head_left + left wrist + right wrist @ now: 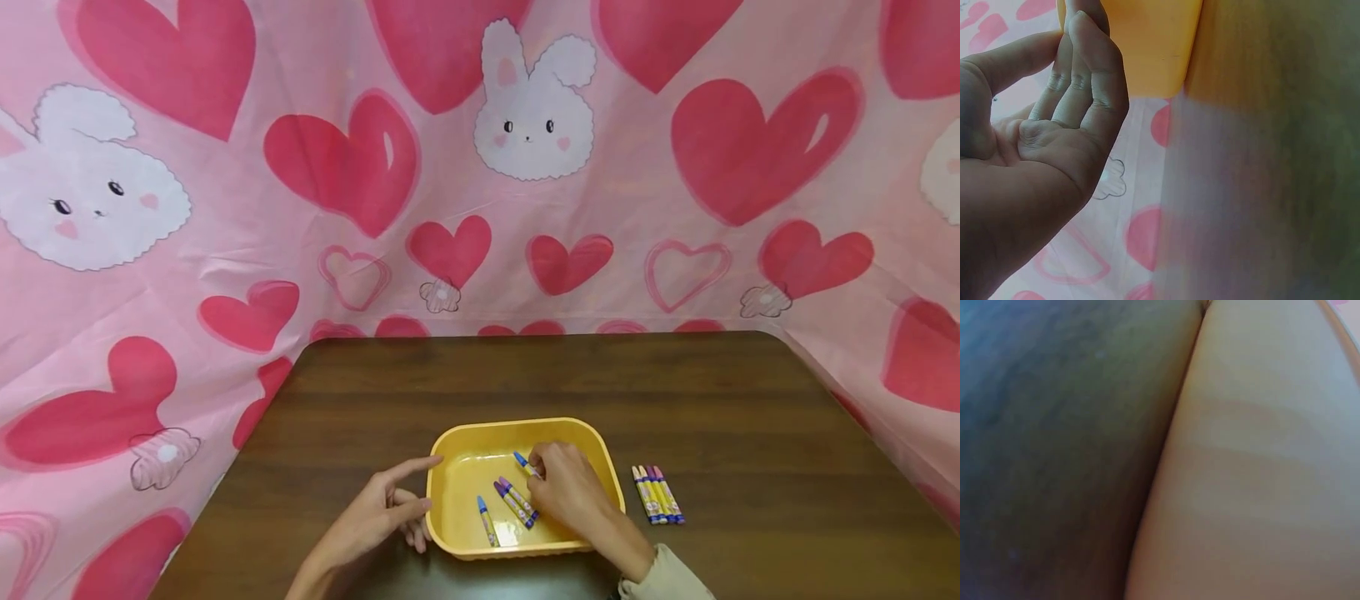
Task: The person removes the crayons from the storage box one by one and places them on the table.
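Inside the shallow yellow plastic tray (457, 467) on the dark wooden bench (675, 392), the right hand (570, 492) pinches a blue-tipped wax crayon (523, 463) whose long axis points away to the left, while the left hand (375, 517) rests relaxed fingers (412, 467) against the tray's outer wall.

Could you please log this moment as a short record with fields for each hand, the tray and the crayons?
left hand: left hand rests against the outer left wall of the yellow tray, index finger straight, holding nothing
right hand: right hand is inside the tray, fingers pinching a blue crayon
tray contents: crayon pair and a single blue-tipped crayon lie on the tray floor
outside tray: row of crayons lies on the brown table, to the right of the tray
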